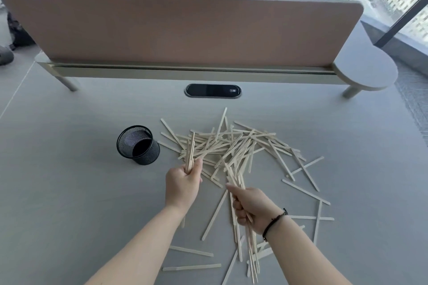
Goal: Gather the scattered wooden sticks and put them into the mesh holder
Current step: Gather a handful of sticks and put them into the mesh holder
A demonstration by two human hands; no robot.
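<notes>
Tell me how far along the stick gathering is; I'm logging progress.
Nothing looks done: the black mesh holder appears empty. In hand: the left hand grips a small bundle of pale wooden sticks, and the right hand grips a second bundle. Left: most sticks, the scattered pile on the grey table.

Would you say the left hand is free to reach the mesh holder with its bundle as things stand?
Probably yes. The left hand grips a few sticks, and the mesh holder stands upright, mouth open, just beyond and to its left, with only bare desk between.
</notes>
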